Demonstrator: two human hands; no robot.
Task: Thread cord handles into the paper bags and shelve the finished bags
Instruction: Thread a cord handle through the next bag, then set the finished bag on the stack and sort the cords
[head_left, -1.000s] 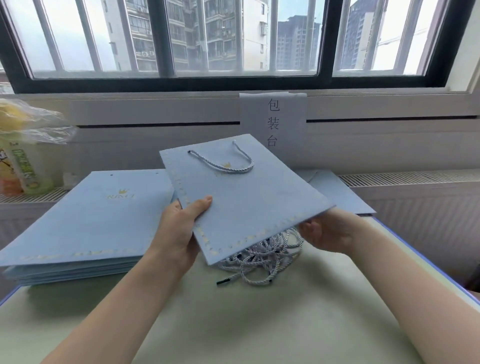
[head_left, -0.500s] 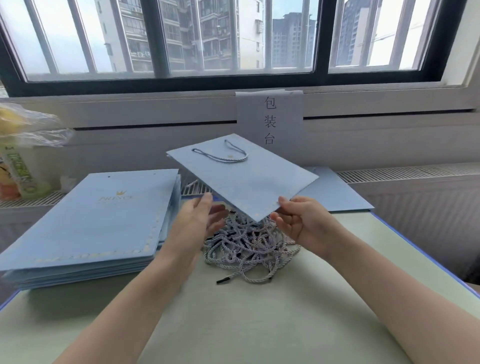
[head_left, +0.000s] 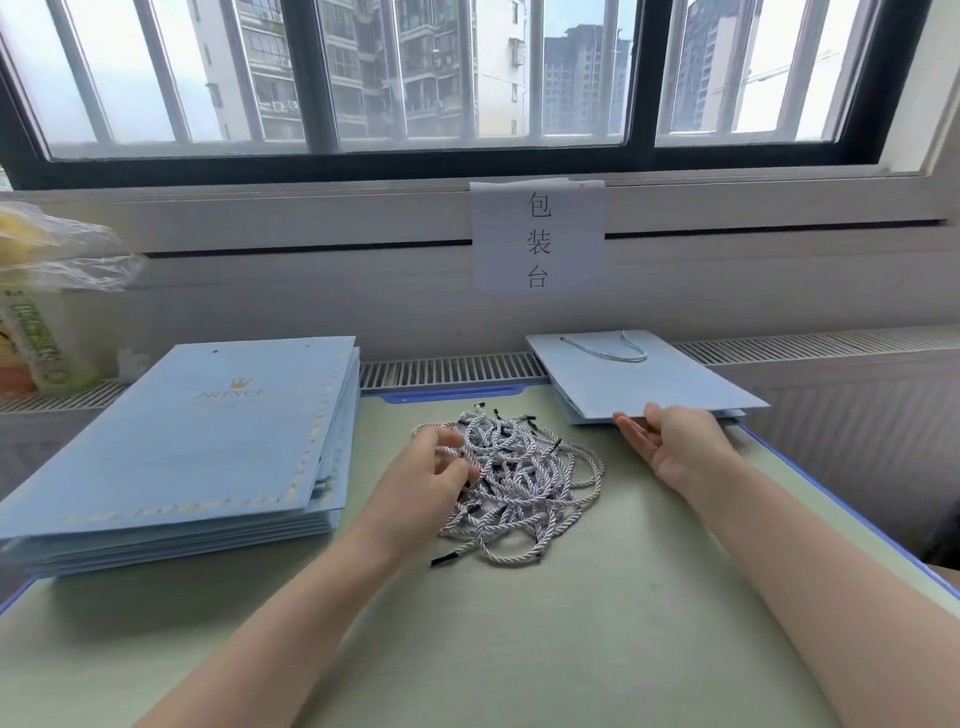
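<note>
A light blue paper bag with a white cord handle (head_left: 605, 354) threaded in lies flat on a small pile of finished bags (head_left: 644, 387) at the back right of the table. My right hand (head_left: 670, 441) rests at that bag's near edge, palm up, fingers straight and touching it. A tangle of white twisted cords with black tips (head_left: 524, 483) lies in the middle of the table. My left hand (head_left: 431, 467) is at the pile's left side, fingers loosely curled and touching the cords. A thick stack of flat blue bags without handles (head_left: 208, 436) sits at the left.
The green table top (head_left: 519, 649) has a blue rim; its right edge runs diagonally near my right arm. A radiator grille (head_left: 452, 370) and windowsill lie behind. A paper sign (head_left: 537, 236) hangs on the wall. A bottle in a plastic wrap (head_left: 36, 332) stands far left.
The threaded bag has gone from mid-air in front of me down onto the back-right pile with my right hand. My left hand let go of it and dropped to the cords.
</note>
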